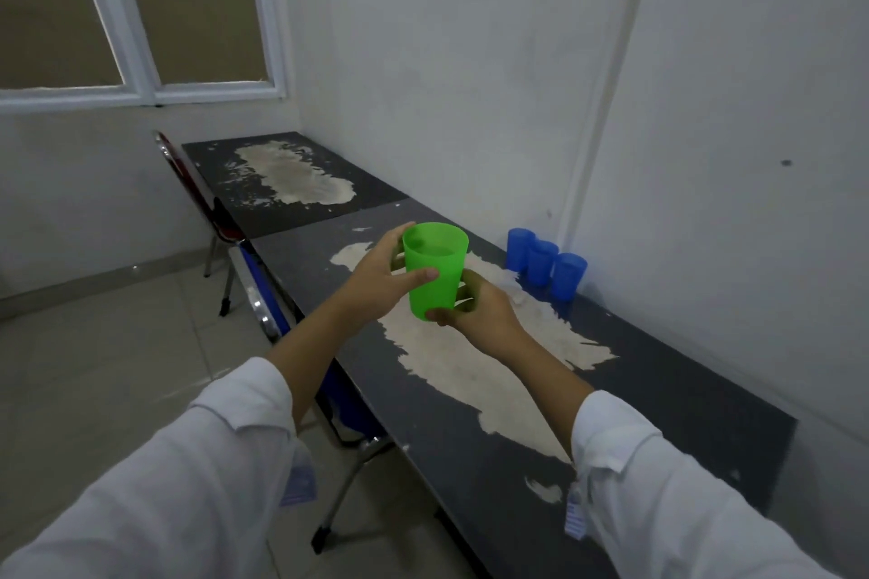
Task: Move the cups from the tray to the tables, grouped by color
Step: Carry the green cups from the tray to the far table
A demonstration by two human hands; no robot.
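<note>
- Green cup [435,270] is held above near table [658,390], gripped by left hand [381,282] round its side and right hand [479,310] at its base.
- Blue cups [543,261] are grouped at 2 o'clock; far table [225,155], at 11, is likely called for.

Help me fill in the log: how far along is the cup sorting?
Done: three blue cups stand together by the wall on the near table. In hand: a green cup, gripped by the left hand and right hand above that table. Left: setting it down; the far table shows no cups. The tray is out of view, so the remaining count cannot be told.
</note>
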